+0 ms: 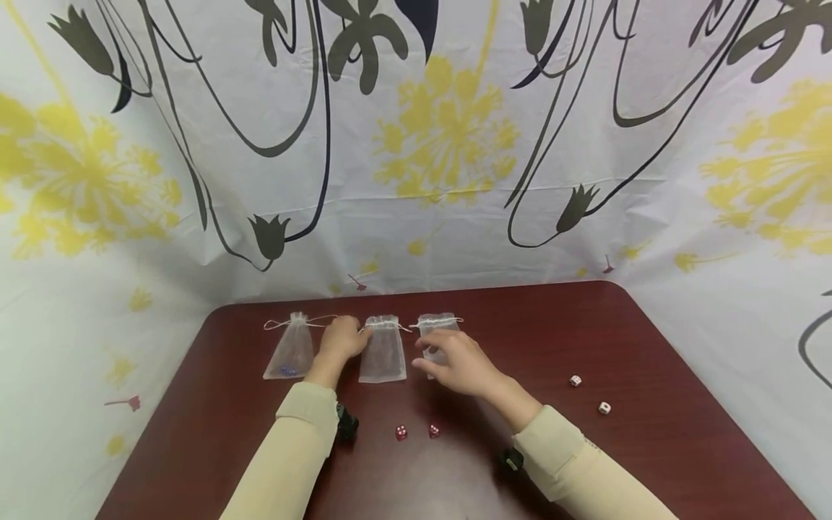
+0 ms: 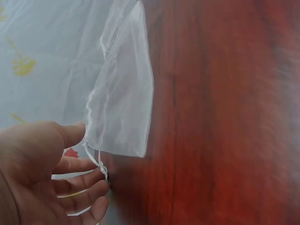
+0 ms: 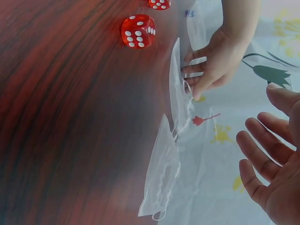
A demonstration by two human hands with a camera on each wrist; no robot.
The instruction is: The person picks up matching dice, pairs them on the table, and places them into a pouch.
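Three white sheer drawstring pouches lie in a row toward the back of the table. My left hand [image 1: 341, 339] is at the top of the middle pouch [image 1: 383, 357], between it and the left pouch [image 1: 294, 350]. In the left wrist view its thumb is right at the pouch's gathered edge, and its loosely spread fingers are beside the white drawstring [image 2: 102, 168]. My right hand [image 1: 460, 362] hovers over the right pouch [image 1: 442, 323], partly covering it, fingers apart with nothing between them. Blue dice [image 1: 288, 371] show through the left pouch.
Two red dice [image 1: 401, 432] with white dots sit in front of the pouches, between my forearms. Two white dice [image 1: 575, 380] lie to the right on the dark red table [image 1: 520, 310]. A patterned white cloth [image 1: 416, 238] hangs behind the table's back edge.
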